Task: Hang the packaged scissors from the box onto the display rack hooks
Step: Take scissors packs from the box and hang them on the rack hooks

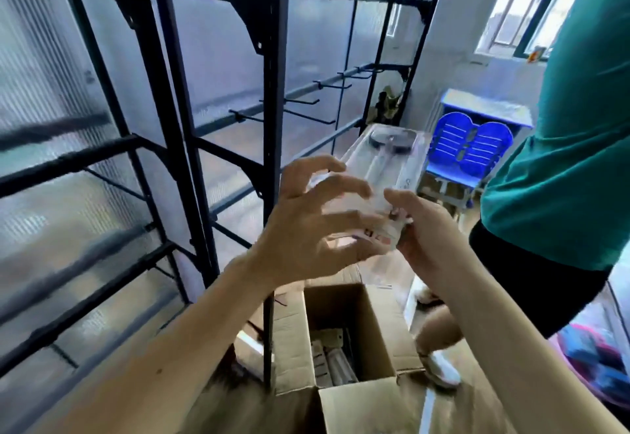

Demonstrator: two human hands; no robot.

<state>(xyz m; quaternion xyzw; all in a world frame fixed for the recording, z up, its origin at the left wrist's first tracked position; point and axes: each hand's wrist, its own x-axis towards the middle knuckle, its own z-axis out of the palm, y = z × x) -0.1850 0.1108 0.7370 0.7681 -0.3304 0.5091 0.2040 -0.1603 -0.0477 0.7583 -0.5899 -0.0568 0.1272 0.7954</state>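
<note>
The right hand (422, 229) grips the near end of a clear scissors package (381, 174), held up between both hands, while the left hand (306, 229) is spread open with fingers curled just beside the pack's left edge, not clearly clamping it. Beyond and left of the hands the rack hooks (303, 101) stand bare; below them the open box (344, 331) holds more packs. This looks like the carry-to-hook step: next, line the pack's hang hole, which I cannot make out, with a hook.
</note>
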